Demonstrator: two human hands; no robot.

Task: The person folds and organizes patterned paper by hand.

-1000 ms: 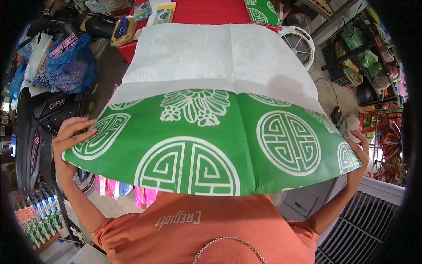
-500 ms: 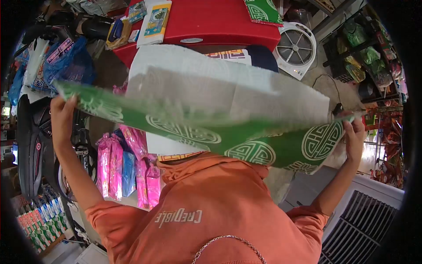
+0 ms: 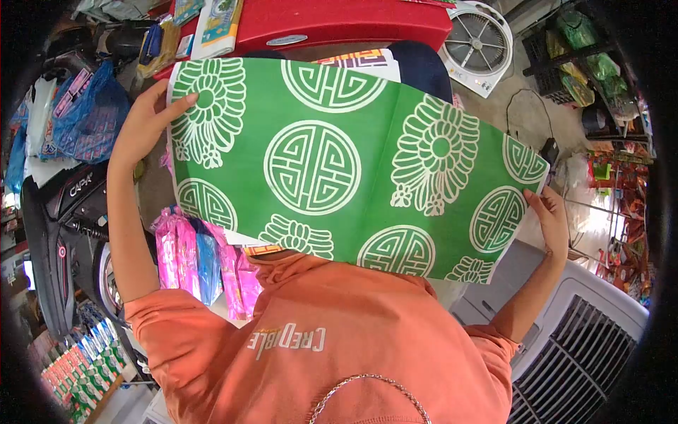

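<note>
A large green patterned paper sheet (image 3: pixel 371 152) with white round and flower motifs is spread across my lap, a crease running down its middle. My left hand (image 3: pixel 145 127) grips its upper left edge, thumb on top and fingers underneath. At the right end, my right hand (image 3: pixel 554 220) pinches the edge between thumb and fingers. Part of a white sheet with purple and orange print (image 3: pixel 360 63) shows beyond the green one; the rest of it is covered.
A red table (image 3: pixel 339 25) stands ahead, with packets (image 3: pixel 217 28) on its left. A white fan (image 3: pixel 477 46) is at the upper right. Pink packages (image 3: pixel 180 254) lie left of me, near a motorbike (image 3: pixel 53 240). A grey grilled appliance (image 3: pixel 579 332) is at the right.
The green sheet, lifted and partly folded before with its pale underside showing, now lies opened out with the pattern up. My left hand moved right and forward; my right hand moved slightly left and nearer me.
</note>
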